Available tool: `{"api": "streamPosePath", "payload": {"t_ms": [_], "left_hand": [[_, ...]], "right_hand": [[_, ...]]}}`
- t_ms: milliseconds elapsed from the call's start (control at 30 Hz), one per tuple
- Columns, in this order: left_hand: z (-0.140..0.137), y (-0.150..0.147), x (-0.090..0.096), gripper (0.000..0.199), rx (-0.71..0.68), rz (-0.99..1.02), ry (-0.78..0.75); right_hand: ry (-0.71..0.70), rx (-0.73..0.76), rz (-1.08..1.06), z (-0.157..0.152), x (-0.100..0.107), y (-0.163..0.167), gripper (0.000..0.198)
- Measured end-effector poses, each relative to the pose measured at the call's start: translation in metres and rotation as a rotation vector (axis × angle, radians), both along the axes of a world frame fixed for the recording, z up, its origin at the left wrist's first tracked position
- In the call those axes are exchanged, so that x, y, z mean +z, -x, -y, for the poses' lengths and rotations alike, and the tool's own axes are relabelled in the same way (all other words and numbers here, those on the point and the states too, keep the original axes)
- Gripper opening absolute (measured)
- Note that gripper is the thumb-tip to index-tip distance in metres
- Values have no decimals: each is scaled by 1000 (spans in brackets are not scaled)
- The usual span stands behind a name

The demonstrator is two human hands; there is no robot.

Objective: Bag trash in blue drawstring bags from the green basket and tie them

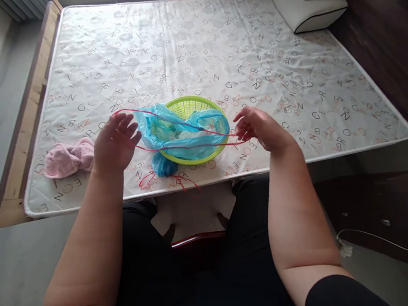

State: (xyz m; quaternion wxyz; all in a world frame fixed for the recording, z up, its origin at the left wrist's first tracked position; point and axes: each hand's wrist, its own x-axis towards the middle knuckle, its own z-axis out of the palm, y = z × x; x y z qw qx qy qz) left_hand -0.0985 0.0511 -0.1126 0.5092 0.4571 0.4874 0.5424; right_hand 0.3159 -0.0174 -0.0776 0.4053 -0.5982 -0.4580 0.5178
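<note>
A thin red string runs in two strands between my hands, above a green plastic basket. My left hand holds the string's left end, its fingers partly curled and somewhat apart. At the other end, the curled fingers of my right hand hold both strands; the exact grip is hidden. A blue plastic bag lines the basket and spills over its left rim, with pale, unclear contents inside. In front of the basket lies a dark blue bundle, beside loose red string ends.
A pink fuzzy cloth item lies left of my left hand on the letter-printed mattress. A wooden bed rail runs along the left. Cushions sit at the far right corner. The mattress's near edge is above my knees.
</note>
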Motion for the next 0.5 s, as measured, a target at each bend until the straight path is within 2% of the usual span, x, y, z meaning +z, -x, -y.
{"api": "streamPosePath", "payload": {"t_ms": [67, 100, 167, 267, 367, 500], "left_hand": [[-2, -3, -7, 29, 104, 59, 33], [-3, -5, -10, 28, 145, 71, 35], [-5, -6, -15, 28, 166, 76, 34], [-7, -1, -15, 41, 92, 123, 68], [-9, 9, -8, 49, 21, 219, 31], [-8, 13, 4, 46, -69, 327, -49]], "right_hand": [[116, 229, 84, 5, 4, -6, 48], [151, 294, 132, 7, 5, -7, 47], [198, 325, 220, 8, 4, -9, 44], [220, 312, 224, 9, -1, -14, 37], [96, 258, 18, 10, -6, -22, 41], [-190, 17, -300, 9, -12, -20, 44]]}}
